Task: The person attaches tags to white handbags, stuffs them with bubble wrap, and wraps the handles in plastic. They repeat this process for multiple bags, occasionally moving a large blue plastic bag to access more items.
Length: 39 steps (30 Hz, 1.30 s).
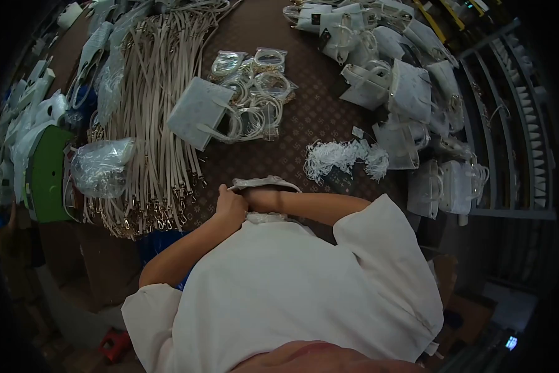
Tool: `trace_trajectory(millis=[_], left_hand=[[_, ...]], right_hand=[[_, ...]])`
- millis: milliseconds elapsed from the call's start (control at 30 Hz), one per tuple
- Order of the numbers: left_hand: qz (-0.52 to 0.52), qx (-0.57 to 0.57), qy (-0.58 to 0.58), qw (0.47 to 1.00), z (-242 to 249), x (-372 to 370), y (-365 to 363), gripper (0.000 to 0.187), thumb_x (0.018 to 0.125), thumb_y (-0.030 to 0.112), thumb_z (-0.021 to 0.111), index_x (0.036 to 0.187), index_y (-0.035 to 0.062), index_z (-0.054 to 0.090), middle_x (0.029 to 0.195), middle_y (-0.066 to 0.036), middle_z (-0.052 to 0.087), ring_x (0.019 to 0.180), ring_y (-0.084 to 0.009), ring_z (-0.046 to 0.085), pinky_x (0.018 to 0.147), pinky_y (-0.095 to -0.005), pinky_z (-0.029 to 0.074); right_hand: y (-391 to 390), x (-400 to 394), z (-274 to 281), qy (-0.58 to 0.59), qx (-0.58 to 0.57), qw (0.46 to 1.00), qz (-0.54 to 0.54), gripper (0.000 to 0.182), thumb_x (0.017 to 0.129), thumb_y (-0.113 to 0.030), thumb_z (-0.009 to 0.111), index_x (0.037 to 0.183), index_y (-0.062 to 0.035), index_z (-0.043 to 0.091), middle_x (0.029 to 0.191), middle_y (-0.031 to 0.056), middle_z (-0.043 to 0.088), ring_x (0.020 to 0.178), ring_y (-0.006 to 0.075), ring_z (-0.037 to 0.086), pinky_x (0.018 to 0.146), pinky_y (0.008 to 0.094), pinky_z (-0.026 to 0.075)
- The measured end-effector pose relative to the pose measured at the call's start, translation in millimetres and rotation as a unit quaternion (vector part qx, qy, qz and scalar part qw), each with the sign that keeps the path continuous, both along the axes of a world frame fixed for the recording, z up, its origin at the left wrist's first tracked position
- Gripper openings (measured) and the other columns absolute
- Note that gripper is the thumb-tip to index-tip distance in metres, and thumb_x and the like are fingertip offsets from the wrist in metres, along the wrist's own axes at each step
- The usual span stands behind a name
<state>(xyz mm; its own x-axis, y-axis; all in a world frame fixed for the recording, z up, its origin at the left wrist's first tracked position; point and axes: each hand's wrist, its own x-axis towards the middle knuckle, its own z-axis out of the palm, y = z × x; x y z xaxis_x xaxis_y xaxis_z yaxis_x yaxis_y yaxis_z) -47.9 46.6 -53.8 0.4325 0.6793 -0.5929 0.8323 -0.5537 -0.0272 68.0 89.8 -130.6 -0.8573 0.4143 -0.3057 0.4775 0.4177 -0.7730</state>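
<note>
Close against my body at the table's near edge is a white handbag (264, 182), seen edge-on, with a thin pale handle or strip curving to the right. My left hand (231, 204) is closed on its left side, thumb up. My right hand (255, 199) reaches across from the right and meets the left one at the bag. Its fingers are hidden behind the left hand and the bag. Below the wrists, some clear plastic (267, 217) shows against my shirt.
Long beige straps with metal clips (161, 112) hang over the table edge at left. Ahead lie a white handbag (198, 112) and bagged handles (254, 87). White strings (338, 158) lie right of centre. White bags (410, 93) crowd the right; a green panel (46, 174) stands far left.
</note>
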Motion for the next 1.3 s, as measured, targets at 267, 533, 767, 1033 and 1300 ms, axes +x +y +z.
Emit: trace_trajectory(millis=[267,533,767,1033,1300], left_hand=[[-0.007,0.023,0.063,0.998,-4.9,-0.4,-11.5,0.015,0.072,0.019,0.061,0.085,0.0135,0.067,0.085,-0.003,0.063,0.084,-0.0198,0.057,0.076,-0.0352,0.03],[0.071,0.121,-0.144,0.98,8.1,-13.3,-13.8,0.012,0.075,0.006,0.052,0.085,0.0065,0.058,0.078,-0.011,0.054,0.08,-0.027,0.056,0.073,-0.0377,0.036],[0.219,0.056,-0.459,0.859,3.3,-60.2,-13.8,0.006,0.07,0.008,0.063,0.076,0.0067,0.065,0.078,-0.006,0.06,0.077,-0.022,0.059,0.077,-0.0349,0.041],[0.21,0.179,-0.525,0.805,-10.1,-59.1,-39.1,0.023,0.062,0.002,0.069,0.084,0.0072,0.067,0.083,-0.004,0.064,0.08,-0.0203,0.059,0.075,-0.0301,0.043],[0.044,0.285,-0.466,0.836,7.8,-70.3,-33.8,0.02,0.063,0.007,0.068,0.083,0.0096,0.064,0.083,-0.001,0.063,0.088,-0.0201,0.054,0.081,-0.0336,0.04]], right_hand=[[2.6,28.6,24.7,0.064,0.115,0.99,0.041,0.033,0.08,-0.021,0.056,0.109,-0.007,0.051,0.091,0.0174,0.061,0.085,0.0293,0.061,0.076,0.036,0.047],[11.7,7.8,6.5,-0.045,0.164,0.979,0.113,0.023,0.074,-0.017,0.055,0.093,-0.0043,0.06,0.092,0.0182,0.061,0.088,0.0322,0.059,0.077,0.0408,0.045],[9.6,6.2,27.0,0.024,0.045,0.997,0.051,0.026,0.074,-0.012,0.057,0.097,-0.0016,0.06,0.097,0.0195,0.059,0.088,0.0302,0.057,0.079,0.0353,0.043],[-2.4,18.6,42.9,0.169,-0.29,0.932,-0.139,0.021,0.086,-0.02,0.057,0.099,-0.0043,0.062,0.084,0.0042,0.063,0.077,0.0115,0.058,0.068,0.0262,0.046],[-6.9,1.1,56.9,-0.015,-0.199,0.968,-0.152,0.018,0.086,-0.02,0.056,0.094,-0.0043,0.061,0.069,0.004,0.06,0.064,0.0125,0.057,0.059,0.0259,0.045]])
